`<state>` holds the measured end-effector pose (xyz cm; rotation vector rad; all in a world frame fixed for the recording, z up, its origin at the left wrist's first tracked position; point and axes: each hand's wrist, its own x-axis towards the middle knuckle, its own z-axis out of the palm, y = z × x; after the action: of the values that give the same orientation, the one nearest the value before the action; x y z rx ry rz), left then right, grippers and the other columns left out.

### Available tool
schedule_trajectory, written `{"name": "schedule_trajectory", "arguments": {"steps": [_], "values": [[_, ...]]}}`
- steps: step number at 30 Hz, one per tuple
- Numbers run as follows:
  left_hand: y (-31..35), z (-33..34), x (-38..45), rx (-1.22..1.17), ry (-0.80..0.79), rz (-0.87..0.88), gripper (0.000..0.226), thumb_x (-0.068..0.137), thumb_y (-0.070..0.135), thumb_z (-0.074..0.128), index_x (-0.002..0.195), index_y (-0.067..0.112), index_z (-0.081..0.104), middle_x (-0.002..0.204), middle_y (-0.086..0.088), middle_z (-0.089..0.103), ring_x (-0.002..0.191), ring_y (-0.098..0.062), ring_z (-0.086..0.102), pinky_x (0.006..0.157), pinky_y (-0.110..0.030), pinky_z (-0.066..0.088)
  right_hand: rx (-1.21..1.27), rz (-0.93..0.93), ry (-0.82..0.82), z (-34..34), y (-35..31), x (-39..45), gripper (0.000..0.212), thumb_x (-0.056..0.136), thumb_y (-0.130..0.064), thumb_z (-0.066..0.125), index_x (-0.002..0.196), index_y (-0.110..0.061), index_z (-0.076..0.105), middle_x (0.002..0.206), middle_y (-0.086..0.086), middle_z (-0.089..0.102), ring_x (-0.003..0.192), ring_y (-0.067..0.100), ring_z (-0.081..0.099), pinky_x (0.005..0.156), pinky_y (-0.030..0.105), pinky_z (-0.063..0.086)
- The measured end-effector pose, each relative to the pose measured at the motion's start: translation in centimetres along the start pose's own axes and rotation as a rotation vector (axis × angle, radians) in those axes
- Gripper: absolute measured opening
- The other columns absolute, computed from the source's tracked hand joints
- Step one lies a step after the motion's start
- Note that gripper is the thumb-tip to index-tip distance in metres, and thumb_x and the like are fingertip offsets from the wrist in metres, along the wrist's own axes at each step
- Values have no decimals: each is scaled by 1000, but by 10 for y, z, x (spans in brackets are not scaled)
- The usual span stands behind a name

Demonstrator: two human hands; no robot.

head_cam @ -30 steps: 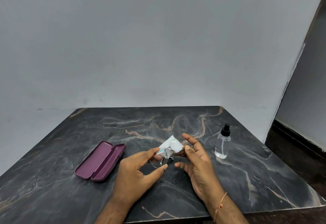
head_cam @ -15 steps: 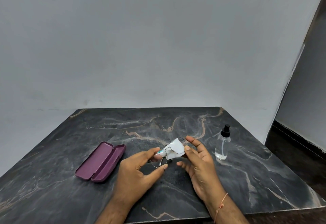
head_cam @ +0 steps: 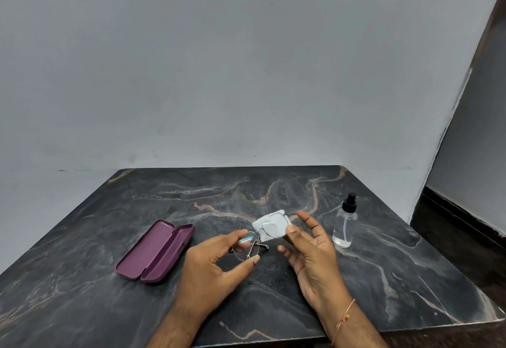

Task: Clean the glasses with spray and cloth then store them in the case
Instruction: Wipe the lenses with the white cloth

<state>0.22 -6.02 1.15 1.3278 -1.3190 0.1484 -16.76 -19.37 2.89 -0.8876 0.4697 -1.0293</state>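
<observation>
Left hand pinching glasses by one lens; right hand pinching white cloth around the other lens. Case open.

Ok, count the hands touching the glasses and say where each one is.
2. The left hand pinches the left lens of the glasses between thumb and fingers. The right hand holds the white cloth against the other lens with its thumb.

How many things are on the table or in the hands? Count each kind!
Glasses: 1
Cloth: 1
Spray bottle: 1
Purple case, open: 1
Total: 4
</observation>
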Motion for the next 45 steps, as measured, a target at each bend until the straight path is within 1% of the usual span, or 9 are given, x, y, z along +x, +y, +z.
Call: {"name": "schedule_trajectory", "arguments": {"steps": [4,7,11,18,22,28,31,40,45], "values": [[1,0,0,-9,-7,1,52,79,41,94,129,34,81,107,27,82,96,1,81,93,-11,58,21,-11,-27,0,-1,-1,63,80,-7,79,139,-21,63,110,11,83,88,14,79,65,31,65],[0,1,0,0,-8,11,53,77,36,97,128,29,82,106,26,82,96,1,81,93,-12,59,28,-12,-51,0,-2,-3,61,83,-10,78,141,-22,63,110,12,81,90,18,78,64,32,65],[-1,2,-1,14,-15,18,57,74,23,104,127,24,83,106,25,82,96,0,81,93,-12,59,16,-7,-107,3,-2,-7,57,88,-13,73,143,-21,60,100,12,79,82,18,78,63,32,65],[3,1,-1,1,8,21,53,73,24,101,124,25,84,104,24,83,96,1,81,94,-10,56,-35,23,-115,6,-1,-8,55,91,-17,66,146,-20,61,108,19,72,92,21,74,64,35,62],[4,1,-1,-5,17,20,53,74,26,99,125,27,83,104,23,83,97,1,81,94,-10,57,-42,49,-134,5,-1,-7,51,92,-17,66,143,-16,63,97,13,74,87,21,76,62,34,62],[2,2,-1,5,23,25,56,76,27,100,128,33,80,108,26,81,101,2,80,96,-10,56,-37,64,-107,2,1,-5,50,90,-15,70,139,-10,64,90,13,75,79,19,75,60,34,63],[1,2,-1,5,30,26,60,75,21,103,129,33,80,108,26,81,101,1,80,96,-10,57,-28,53,-79,0,2,-3,51,87,-14,75,137,-10,67,91,12,75,76,16,74,61,33,64],[6,0,1,1,35,21,57,77,32,96,130,39,77,108,27,81,101,2,80,96,-10,56,10,65,-63,0,0,-2,55,85,-10,78,138,-12,65,87,12,75,74,15,74,63,34,65],[3,1,1,25,36,15,58,75,27,102,129,32,80,108,27,82,100,2,80,96,-11,57,58,91,-66,-1,-3,-2,55,86,-7,77,139,-12,65,89,11,78,76,15,75,63,34,64]]}}
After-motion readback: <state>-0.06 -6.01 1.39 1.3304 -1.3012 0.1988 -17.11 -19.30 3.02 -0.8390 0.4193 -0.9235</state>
